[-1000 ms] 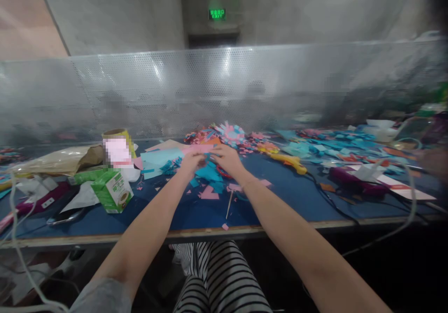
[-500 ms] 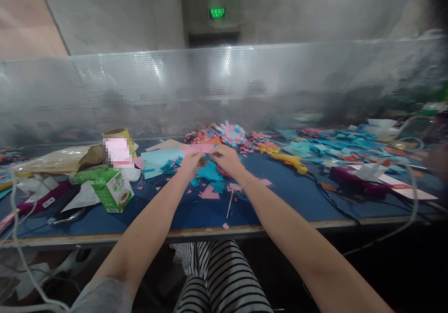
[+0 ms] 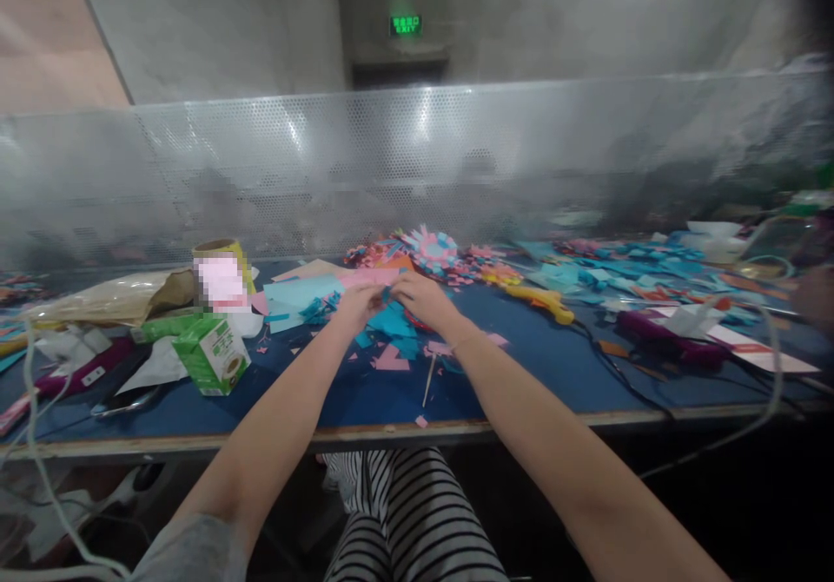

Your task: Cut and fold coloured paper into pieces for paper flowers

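Note:
My left hand (image 3: 358, 307) and my right hand (image 3: 422, 299) meet over the middle of the table, fingers pinched close together. Between the fingertips shows a small blue paper piece (image 3: 386, 293), mostly hidden by the fingers. Just beneath lie loose blue paper pieces (image 3: 394, 330), with pink paper scraps (image 3: 389, 358) nearer me. A pink paper sheet (image 3: 368, 276) and a light blue sheet (image 3: 296, 294) lie behind and left of my hands. Beyond them rests a pink, white and blue paper flower (image 3: 431, 248) on a heap of cut paper.
At left stand a green and white box (image 3: 212, 354) and a yellow-edged roll (image 3: 246, 261). A yellow glue gun (image 3: 540, 301) lies right, its black cord running to the front edge. Purple power strips (image 3: 674, 337) lie at both sides. A perforated metal screen (image 3: 326, 165) closes the back.
My hands stay together at almost the same spot, with only a slight shift of the fingers. The rest of the table looks the same.

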The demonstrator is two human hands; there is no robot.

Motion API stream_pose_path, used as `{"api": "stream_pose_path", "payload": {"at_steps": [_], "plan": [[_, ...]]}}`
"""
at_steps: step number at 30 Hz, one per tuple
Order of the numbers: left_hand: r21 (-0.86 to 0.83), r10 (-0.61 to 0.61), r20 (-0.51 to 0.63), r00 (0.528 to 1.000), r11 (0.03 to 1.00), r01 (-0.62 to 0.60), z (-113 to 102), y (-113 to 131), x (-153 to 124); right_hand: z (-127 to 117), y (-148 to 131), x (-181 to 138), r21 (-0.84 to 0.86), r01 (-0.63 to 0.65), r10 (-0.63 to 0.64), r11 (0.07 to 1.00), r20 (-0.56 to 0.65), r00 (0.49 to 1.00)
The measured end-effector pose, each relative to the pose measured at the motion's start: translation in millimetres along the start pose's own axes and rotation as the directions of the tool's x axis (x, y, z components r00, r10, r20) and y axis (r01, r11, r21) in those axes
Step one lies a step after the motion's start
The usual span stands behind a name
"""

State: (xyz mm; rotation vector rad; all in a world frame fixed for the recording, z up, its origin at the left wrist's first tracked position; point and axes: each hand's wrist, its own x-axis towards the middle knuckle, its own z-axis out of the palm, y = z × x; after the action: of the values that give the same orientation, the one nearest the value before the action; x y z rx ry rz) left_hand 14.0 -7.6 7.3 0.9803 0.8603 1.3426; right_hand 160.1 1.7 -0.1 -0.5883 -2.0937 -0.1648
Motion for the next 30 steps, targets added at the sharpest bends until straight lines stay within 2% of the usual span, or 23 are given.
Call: {"api": "stream_pose_path", "payload": {"at_steps": [2,4,7,10,14,23,30], "plan": [[0.019,0.02,0.019,1.0,1.0,-0.02,0,0,0,2,0,0,0.044,-0.042,0.042,0.998,-0.021,0.999],[0.018,0.035,0.021,0.999,0.999,-0.036,-1,0,1,5,0,1,0.121,-0.146,0.155,0.982,-0.066,0.986],[0.008,0.074,0.012,0.997,0.997,-0.074,0,0,2,9,2,1,0.281,-0.367,0.408,0.887,-0.104,0.907],[0.019,0.114,0.015,0.993,0.993,-0.114,0,-2,2,10,0,2,0.395,-0.508,0.56,0.765,-0.019,0.828],[0.057,0.14,0.024,0.99,0.988,-0.141,0,-3,1,6,-7,4,0.42,-0.574,0.592,0.703,0.101,0.799],[0.058,0.095,0.079,0.992,0.993,-0.099,0,-1,-2,0,-9,6,0.449,-0.592,0.616,0.669,0.109,0.78],[0.074,0.041,0.104,0.994,0.996,-0.049,4,2,-6,3,-3,6,0.554,-0.607,0.68,0.569,0.098,0.727]]}}
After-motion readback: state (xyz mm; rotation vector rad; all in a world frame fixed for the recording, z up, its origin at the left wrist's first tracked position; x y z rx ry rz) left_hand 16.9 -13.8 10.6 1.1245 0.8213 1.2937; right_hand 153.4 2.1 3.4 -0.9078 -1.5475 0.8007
